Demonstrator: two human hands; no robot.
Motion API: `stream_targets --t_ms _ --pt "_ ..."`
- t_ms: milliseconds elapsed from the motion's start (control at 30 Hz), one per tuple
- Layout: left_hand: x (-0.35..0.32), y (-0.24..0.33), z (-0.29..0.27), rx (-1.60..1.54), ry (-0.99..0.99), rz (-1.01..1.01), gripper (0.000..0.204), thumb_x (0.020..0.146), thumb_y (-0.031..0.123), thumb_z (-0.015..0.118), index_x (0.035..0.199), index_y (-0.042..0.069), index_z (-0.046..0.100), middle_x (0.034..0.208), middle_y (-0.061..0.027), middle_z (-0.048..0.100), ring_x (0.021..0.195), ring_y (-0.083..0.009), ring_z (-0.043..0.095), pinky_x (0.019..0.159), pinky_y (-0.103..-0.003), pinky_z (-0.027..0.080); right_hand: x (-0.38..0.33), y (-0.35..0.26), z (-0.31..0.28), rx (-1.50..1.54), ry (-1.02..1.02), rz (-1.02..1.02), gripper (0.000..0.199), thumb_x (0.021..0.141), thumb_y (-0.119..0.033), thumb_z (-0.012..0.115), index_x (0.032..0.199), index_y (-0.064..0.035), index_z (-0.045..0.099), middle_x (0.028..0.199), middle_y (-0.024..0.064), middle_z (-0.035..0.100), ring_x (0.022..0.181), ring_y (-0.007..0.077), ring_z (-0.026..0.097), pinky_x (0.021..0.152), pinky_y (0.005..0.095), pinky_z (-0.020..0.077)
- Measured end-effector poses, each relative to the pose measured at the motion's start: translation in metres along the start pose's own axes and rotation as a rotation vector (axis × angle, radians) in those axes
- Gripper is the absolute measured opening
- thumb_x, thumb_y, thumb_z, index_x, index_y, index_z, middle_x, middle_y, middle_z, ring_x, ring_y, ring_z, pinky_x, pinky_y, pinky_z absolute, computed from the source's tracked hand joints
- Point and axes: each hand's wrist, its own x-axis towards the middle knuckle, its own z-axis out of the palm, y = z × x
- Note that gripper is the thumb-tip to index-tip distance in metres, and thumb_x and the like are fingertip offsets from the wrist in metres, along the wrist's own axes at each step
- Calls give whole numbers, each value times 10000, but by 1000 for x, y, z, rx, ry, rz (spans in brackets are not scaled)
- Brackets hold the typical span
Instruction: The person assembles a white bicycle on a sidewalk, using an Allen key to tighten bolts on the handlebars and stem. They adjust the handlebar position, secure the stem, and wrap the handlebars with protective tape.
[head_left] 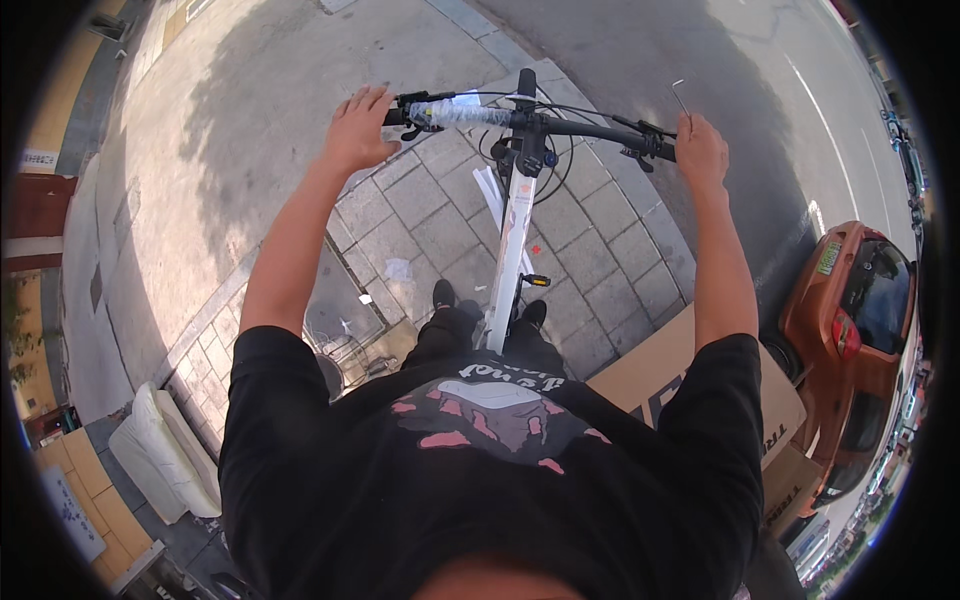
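A bicycle with a white frame (514,230) stands upright between my legs, its dark handlebar (590,130) running across in front of me. My left hand (358,130) is closed over the left end of the bar, the thumb lying apart from the fingers. Clear wrapping film (460,114) covers the left part of the bar. At the right end, my right hand (704,152) is closed around a thin L-shaped hex key (682,96) that sticks up past the fingers. That hand also rests against the bar end. Brake levers and looped cables sit by the stem (528,125).
Large cardboard boxes (650,375) lie close on my right, with an orange car (850,300) parked beyond. A pale cushioned seat (165,455) is at the left. Scraps of wrapping (398,269) lie on the paving. A pedal (537,281) juts out right of the frame.
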Motion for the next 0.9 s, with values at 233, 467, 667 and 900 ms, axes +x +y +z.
stream_targets --t_ms 233,467,667,900 --pt "56 -14 -16 29 -531 -108 659 860 256 803 1493 180 640 1427 -81 720 1355 -311 664 1172 -506 486 3 10 3 13 -301 273 613 1115 -596 451 1187 -81 775 1255 206 781 1220 463 707 1038 576 531" --pt "70 -12 -18 -71 -471 -45 617 817 212 786 1423 160 679 1335 -98 743 1292 -337 684 1101 -471 565 16 1 2 -65 -255 372 626 1090 -587 438 1274 -108 796 1321 208 779 1273 452 710 1080 571 537" --pt "84 -18 -22 -165 -502 -64 647 776 181 783 1417 159 696 1373 -153 736 1308 -382 674 1113 -500 556 34 4 13 -99 -268 378 585 1091 -551 451 1243 -102 795 1294 219 784 1240 461 723 1057 578 552" --pt "98 -23 -9 -140 -501 -179 558 805 226 784 1356 160 726 1385 -130 735 1299 -368 681 1099 -503 566 66 4 32 -63 -188 350 596 1090 -565 456 1198 -90 799 1270 227 781 1230 477 714 1050 582 543"
